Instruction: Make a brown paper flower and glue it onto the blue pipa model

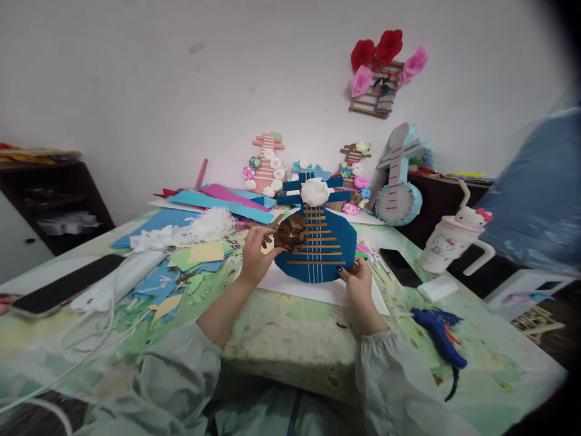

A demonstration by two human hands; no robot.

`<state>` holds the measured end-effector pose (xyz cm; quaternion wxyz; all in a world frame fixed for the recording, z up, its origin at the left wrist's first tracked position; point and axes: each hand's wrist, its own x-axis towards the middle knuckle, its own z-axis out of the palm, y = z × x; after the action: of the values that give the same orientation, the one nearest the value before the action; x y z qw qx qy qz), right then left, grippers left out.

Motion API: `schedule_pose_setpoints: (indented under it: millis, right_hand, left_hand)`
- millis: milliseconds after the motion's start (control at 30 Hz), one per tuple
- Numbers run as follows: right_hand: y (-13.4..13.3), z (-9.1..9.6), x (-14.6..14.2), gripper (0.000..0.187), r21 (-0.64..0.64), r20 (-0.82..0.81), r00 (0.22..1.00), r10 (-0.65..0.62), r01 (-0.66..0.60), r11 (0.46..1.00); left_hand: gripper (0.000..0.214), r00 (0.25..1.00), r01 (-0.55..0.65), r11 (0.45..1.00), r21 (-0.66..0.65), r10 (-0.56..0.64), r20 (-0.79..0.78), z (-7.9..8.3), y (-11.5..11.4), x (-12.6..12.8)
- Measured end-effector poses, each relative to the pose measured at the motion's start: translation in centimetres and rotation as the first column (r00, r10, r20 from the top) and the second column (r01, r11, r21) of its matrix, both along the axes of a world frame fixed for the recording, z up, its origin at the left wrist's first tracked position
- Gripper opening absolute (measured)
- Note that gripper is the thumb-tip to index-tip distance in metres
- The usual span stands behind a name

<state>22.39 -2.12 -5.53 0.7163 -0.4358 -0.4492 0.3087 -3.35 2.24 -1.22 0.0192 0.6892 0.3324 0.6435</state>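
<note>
A blue paper lute (340,233) with brown frets and white strings stands upright between my hands. A white paper flower (315,192) sits on its neck, with a pale blue leaf shape above. My left hand (258,254) is at the lute's left edge, its thumb and fingers on a brown paper flower (292,233) that lies against the body. With thumb and fingers my right hand (359,281) pinches the lute's lower right edge. Beneath the lute lies a white sheet (308,289) on the table.
Paper scraps (190,260), white string (213,224) and a long black device (68,284) lie on the left. On the right are a blue glue gun (438,336), a phone (400,267) and a tumbler (449,242). Other paper lutes (265,163) lean against the wall.
</note>
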Motion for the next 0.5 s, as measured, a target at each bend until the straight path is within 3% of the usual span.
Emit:
schedule_pose_setpoints:
  millis: [100, 200, 367, 500]
  right_hand:
    - [0.0, -0.03, 0.05, 0.037, 0.012, 0.016, 1.0, 0.003, -0.003, 1.0]
    - [-0.08, 0.05, -0.01, 0.036, 0.021, 0.026, 1.0, 0.007, -0.007, 1.0]
    - [-0.3, 0.28, -0.23, 0.037, 0.035, 0.037, 0.999, 0.016, -0.018, 0.999]
    - [-0.38, 0.3, -0.32, 0.036, 0.038, 0.042, 0.999, 0.015, -0.016, 0.999]
  left_hand:
    - [0.039, 0.995, 0.086, 0.991, -0.105, -0.079, 0.064, -0.16, 0.3, 0.12]
    - [0.048, 0.987, 0.1, 0.979, -0.177, -0.074, 0.145, -0.12, 0.39, 0.22]
    - [0.036, 0.98, 0.074, 0.987, -0.143, -0.046, 0.192, 0.18, 0.16, 0.08]
    - [0.04, 0.974, 0.092, 0.992, -0.082, -0.072, 0.217, -0.1, 0.3, 0.02]
